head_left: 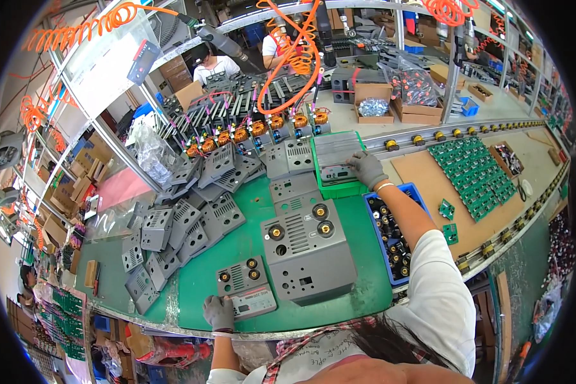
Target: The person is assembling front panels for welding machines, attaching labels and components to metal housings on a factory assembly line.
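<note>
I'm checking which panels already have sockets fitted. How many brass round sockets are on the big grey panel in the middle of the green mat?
3 on the big grey panel: one at its left, two side by side at its right. None seem hidden; the other round openings on the panel look empty.

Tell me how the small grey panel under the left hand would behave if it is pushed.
The small grey panel lies flat on the green mat, so it would probably slide, not tip. It looks stiff and light. The left hand is gloved, which should limit slipping.

Left grip [219,312] near, right grip [367,168] outstretched
</note>
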